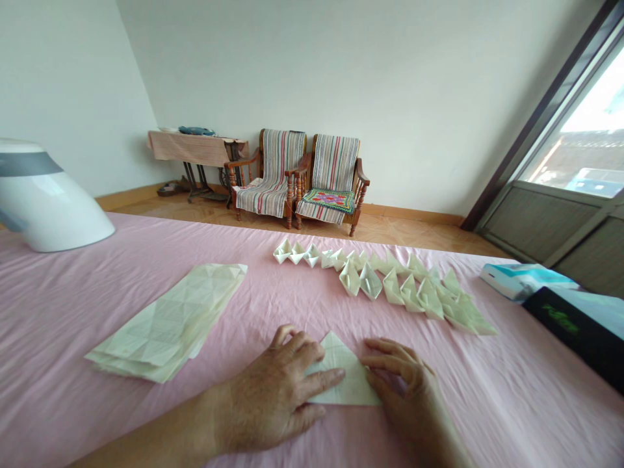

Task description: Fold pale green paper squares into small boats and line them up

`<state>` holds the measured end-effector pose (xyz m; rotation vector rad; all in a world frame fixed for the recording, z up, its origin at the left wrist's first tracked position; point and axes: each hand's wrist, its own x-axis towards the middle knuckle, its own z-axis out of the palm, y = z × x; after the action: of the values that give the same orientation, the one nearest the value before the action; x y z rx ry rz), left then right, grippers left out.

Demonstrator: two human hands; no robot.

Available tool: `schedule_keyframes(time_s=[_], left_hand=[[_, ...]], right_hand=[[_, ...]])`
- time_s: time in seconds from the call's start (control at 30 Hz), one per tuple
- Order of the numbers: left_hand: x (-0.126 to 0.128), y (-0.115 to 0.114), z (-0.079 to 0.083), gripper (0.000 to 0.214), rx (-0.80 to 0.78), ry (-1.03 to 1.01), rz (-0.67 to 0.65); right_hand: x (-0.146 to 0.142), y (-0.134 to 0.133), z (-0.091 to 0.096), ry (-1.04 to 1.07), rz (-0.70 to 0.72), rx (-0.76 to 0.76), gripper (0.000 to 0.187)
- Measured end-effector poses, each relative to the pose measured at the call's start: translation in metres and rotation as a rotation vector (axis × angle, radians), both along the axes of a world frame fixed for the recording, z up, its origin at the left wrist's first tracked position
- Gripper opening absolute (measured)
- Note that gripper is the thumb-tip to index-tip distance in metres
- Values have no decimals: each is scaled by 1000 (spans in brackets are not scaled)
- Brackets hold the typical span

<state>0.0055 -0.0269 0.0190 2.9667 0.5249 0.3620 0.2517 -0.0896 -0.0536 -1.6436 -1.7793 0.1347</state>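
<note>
Basically, 1 bit of lettering stands out: green script on the black-sided box (556, 328), far R of frame, too blurred to read. Just beside it, 1 blue-and-white pack (526, 279); any print there is too soft to make out.

Counts: 1 folded paper triangle (351, 383), lower ctr of frame, lies flat on the pink cloth (273, 299), tip pointing up-frame. L grip (285, 383): fingers & thumb apart, not clamped, index laid across the triangle's L half, thumb near its bottom edge. R grip (407, 383): fingers & thumb at the triangle's R edge; can't tell if they pinch it.

1 stack of creased sheets (166, 318), L of ctr, edges uneven, no. of sheets too tight to count. Folded paper boats (412, 294) run from ctr to R in approx. 2 rows: 3 clear at the back row's L end, 5 clear in front, the rest overlapping, so exact total can't be told; well over a dozen.

1 white appliance (63, 208) w/ grey band, L edge of frame, same cloth. Upper ctr: 2 wooden chairs (362, 173) w/ striped covers (336, 159), 1 multicolour mat (326, 200) on the R one's seat. L of them, 1 drape-covered stand (185, 148). Far R, 1 door (541, 211), glass above, panel below.
</note>
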Motion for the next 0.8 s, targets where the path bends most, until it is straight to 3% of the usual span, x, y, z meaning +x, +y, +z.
schedule_keyframes(time_s=[0.13,0.27,0.43,0.8], left_hand=[[0,0,0,42,-6,41,5],[1,0,0,40,-11,51,5],[2,1,1,39,-2,37,5],[2,1,2,38,-12,42,-1]], right_hand=[[-2,-1,2,-41,-3,9,22],[-14,-9,17,-109,-76,-43,25],[-25,-20,30,-220,-17,-42,31],[-32,-21,23,-546,67,69,52]])
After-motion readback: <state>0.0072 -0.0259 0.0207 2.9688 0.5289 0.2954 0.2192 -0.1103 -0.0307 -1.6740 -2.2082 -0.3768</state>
